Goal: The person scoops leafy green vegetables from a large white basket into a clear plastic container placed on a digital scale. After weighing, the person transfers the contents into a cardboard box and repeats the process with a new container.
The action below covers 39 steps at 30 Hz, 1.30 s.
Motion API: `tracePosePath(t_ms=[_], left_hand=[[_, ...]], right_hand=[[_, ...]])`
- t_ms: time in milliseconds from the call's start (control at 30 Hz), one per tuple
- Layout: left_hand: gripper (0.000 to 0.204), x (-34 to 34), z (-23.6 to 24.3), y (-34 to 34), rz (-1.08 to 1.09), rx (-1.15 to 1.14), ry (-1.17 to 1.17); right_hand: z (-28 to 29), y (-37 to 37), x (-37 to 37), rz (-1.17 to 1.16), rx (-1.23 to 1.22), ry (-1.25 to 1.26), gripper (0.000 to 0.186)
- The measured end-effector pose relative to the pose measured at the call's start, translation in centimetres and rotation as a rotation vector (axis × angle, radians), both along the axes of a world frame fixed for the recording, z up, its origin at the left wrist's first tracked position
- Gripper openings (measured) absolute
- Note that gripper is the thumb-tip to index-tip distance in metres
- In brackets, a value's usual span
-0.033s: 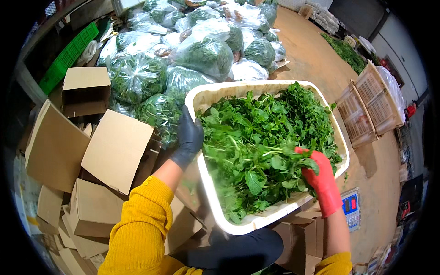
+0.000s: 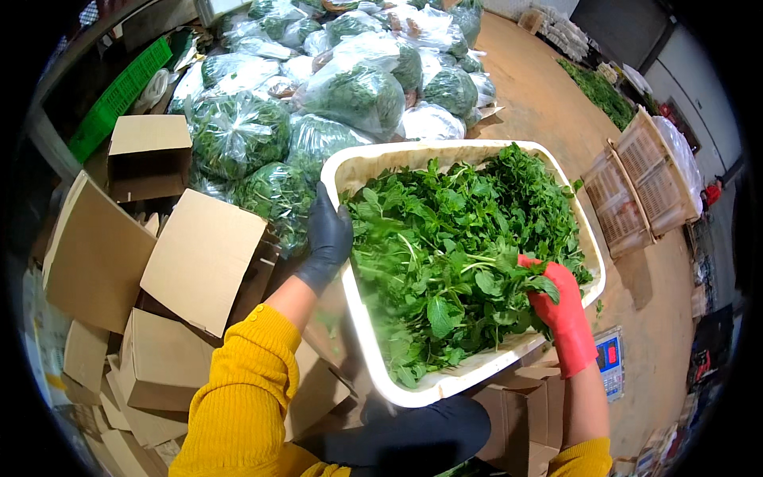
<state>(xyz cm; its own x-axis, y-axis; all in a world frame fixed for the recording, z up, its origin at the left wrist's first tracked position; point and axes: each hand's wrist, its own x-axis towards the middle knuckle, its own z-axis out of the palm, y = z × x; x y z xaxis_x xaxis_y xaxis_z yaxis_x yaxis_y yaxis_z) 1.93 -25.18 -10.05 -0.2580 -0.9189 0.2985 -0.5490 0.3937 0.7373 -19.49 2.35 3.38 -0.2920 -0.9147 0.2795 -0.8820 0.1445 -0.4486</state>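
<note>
A white plastic tub [image 2: 441,389] full of leafy green herbs [image 2: 461,215] is in front of me. My left hand [image 2: 326,238], in a black glove, is closed on the tub's left rim. My right hand [image 2: 556,310], in a red glove, is among the herbs at the tub's right side, its fingers closed on leafy stems [image 2: 501,274] and partly hidden by leaves.
Cardboard boxes [image 2: 199,254] are piled at left, near a green crate [image 2: 119,95]. Bagged greens [image 2: 350,99] are heaped beyond the tub. Stacked beige crates [image 2: 644,175], a blue scale [image 2: 609,362] and loose greens [image 2: 596,95] lie on the brown floor [image 2: 540,95] at right.
My right hand and the stems in it have shifted very slightly to the right. My left hand and the tub look unmoved.
</note>
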Motion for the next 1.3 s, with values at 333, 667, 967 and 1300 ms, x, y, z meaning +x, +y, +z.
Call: tracePosePath(t_ms=[333, 667, 967, 1300], left_hand=[[0.059, 0.2, -0.9, -0.3, -0.007, -0.079, 0.056], [0.056, -0.3, -0.4, 0.2, -0.007, -0.060, 0.076], [0.056, -0.1, -0.4, -0.1, -0.027, -0.031, 0.088], [0.056, 0.3, -0.3, -0.1, -0.008, -0.018, 0.083]], right_hand=[[-3.0, -4.9, 7.2, 0.334, 0.378, 0.200, 0.098], [-10.7, -15.1, 6.7, 0.212, 0.393, 0.353, 0.094], [-7.5, -10.8, 1.1, -0.223, 0.278, -0.607, 0.055], [0.8, -5.5, 1.0, 0.233, 0.304, -0.261, 0.063]])
